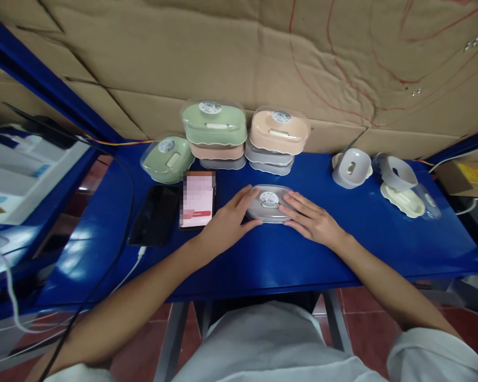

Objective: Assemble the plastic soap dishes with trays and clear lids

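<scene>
A grey soap box (270,213) with a clear lid and a round white label sits on the blue table in front of me. My left hand (233,217) grips its left end, thumb at the near side and fingers at the far side. My right hand (313,218) holds the right end, its fingers close together and resting over the lid's edge. The box lies flat, and its two ends are partly hidden by my fingers.
Behind stand a stack topped by a green box (223,127), a stack topped by a peach box (290,139) and a single green box (163,168). Left are a lit phone (199,193) and a dark phone (154,215). Grey trays (352,178) and a cream insert (402,201) lie right.
</scene>
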Demonstrator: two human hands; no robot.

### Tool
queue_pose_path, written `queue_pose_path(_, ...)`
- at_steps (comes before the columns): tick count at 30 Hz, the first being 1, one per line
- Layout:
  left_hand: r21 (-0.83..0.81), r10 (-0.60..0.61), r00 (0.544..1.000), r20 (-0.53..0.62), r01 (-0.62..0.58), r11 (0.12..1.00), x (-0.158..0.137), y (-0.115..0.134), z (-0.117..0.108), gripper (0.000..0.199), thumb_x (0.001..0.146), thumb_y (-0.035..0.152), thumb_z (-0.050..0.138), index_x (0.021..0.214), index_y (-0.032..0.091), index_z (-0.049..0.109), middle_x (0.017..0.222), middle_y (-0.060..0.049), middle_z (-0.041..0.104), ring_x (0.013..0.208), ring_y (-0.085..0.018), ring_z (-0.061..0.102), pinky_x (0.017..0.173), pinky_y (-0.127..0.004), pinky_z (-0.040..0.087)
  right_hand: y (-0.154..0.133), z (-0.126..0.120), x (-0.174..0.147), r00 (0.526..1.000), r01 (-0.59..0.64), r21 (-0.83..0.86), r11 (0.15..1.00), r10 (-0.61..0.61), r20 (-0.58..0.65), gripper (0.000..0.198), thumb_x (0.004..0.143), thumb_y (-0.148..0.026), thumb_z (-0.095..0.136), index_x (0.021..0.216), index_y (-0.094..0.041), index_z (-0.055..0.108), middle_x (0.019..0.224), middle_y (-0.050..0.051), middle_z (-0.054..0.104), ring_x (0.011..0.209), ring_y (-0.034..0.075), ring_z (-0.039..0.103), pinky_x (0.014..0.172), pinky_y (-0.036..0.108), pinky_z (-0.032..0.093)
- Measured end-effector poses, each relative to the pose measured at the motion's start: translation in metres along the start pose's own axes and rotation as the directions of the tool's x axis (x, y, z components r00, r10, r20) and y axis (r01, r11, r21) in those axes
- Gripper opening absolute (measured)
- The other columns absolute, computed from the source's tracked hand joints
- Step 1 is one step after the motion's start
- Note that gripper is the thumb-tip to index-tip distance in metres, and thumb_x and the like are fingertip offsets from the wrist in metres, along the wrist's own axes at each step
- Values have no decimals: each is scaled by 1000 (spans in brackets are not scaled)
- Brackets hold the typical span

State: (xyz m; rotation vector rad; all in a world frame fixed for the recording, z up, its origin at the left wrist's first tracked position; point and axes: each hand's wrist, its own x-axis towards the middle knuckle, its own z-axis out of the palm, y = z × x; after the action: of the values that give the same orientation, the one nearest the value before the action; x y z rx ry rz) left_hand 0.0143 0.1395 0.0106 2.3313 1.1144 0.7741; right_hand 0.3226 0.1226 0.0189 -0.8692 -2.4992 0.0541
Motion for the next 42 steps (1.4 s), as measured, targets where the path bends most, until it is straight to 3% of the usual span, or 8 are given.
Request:
queue_pose_path(5, 21, -50, 998, 43, 49, 999, 1, 9, -4, 81, 102, 34, 75, 169, 31, 30, 176, -17, 36, 159, -35, 45, 125, -57, 49, 2, -18, 4, 1000, -23, 0, 1000, 23, 19, 53, 105, -28, 68, 158, -26, 58, 163, 9, 57, 156, 29, 50, 128, 52, 49)
queue_pose_path(11, 58, 14, 1000, -13, -13, 998, 0, 18, -5, 57, 106, 31, 64, 160, 26, 46, 170, -16, 43, 153, -34, 53, 124, -56, 51, 35, -65, -15, 930, -361, -124, 924, 366, 23, 43, 101, -32, 67, 143, -22, 63, 147, 15, 66, 139, 34, 63, 118, 54, 53)
queue_pose_path(19, 155, 56, 998, 32, -61, 986, -3, 17, 0, 36, 109, 31, 58, 143, 20, 63, 163, -17, 50, 147, -36, 58, 115, -55, 60, 94, -46, -31, 826, -564, -251, 787, 539, -167, 59, 110, -49, 44, 160, -20, 52, 165, 21, 51, 153, 38, 48, 125, 62, 40)
queue_pose_path(27, 197, 138, 989, 54, -146, 970, -4, 21, -1, 33, 109, 31, 57, 139, 19, 66, 158, -17, 55, 142, -36, 61, 114, -56, 60, 97, -77, -59, 414, -861, -440, 254, 853, -318, 54, 101, -55, 54, 129, -13, 74, 123, 25, 76, 116, 43, 71, 100, 62, 52)
queue_pose_path(31, 133, 198, 974, 107, -211, 968, -4, 26, -1, 38, 108, 27, 58, 145, 21, 63, 158, -16, 56, 143, -34, 61, 119, -55, 56, 67, -93, -74, 327, -792, -560, 243, 944, -53, 41, 91, -56, 66, 112, -22, 78, 104, 16, 81, 90, 37, 77, 81, 49, 56)
queue_pose_path(33, 96, 251, 955, 158, -268, 959, -5, 29, -2, 46, 107, 24, 59, 153, 22, 57, 162, -16, 54, 147, -33, 58, 121, -55, 54, 41, -92, -71, 391, -749, -539, 385, 914, 110, 34, 89, -51, 72, 112, -26, 77, 107, 11, 82, 89, 35, 78, 78, 47, 57)
queue_pose_path(38, 108, 353, 897, 266, -392, 914, -7, 33, 1, 62, 107, 21, 60, 166, 25, 42, 175, -15, 38, 162, -34, 39, 130, -55, 42, -1, -83, -41, 819, -490, -38, 871, 475, 321, 40, 103, -50, 64, 137, -29, 70, 139, 8, 75, 129, 32, 71, 110, 49, 56)
queue_pose_path(42, 212, 322, 900, 293, -389, 896, -6, 32, 2, 62, 110, 26, 57, 168, 21, 37, 178, -16, 34, 165, -35, 33, 134, -60, 31, 43, -86, -32, 795, -591, -33, 806, 589, 145, 44, 111, -47, 46, 144, -28, 66, 144, 8, 72, 132, 28, 69, 114, 46, 55)
